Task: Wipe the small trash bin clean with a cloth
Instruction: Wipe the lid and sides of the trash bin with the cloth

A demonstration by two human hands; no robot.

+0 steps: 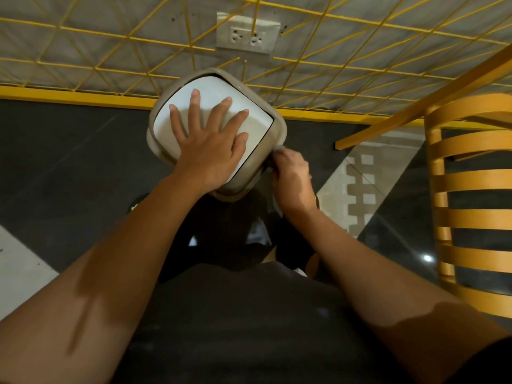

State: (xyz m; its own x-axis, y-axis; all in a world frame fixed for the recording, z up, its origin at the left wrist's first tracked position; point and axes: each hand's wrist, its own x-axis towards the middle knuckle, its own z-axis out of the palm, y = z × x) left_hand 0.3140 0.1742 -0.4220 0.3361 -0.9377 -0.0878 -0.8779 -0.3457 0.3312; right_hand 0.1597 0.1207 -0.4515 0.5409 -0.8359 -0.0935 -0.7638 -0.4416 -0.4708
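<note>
The small trash bin (266, 137) is seen from above: a white lid set in a grey-beige body, standing on the dark floor in front of me. My left hand (210, 142) lies flat on the lid with its fingers spread and straight. My right hand (291, 178) is at the bin's right side, below the rim, its fingers curled round a small pale cloth (278, 149) pressed against the bin's wall. Most of the cloth is hidden by the hand, and the hand is slightly blurred.
A yellow wire grid (332, 67) covers the grey wall just behind the bin, with a double socket (248, 34) above it. A yellow wooden slatted chair (468, 189) stands at the right. My legs and dark clothing fill the lower view.
</note>
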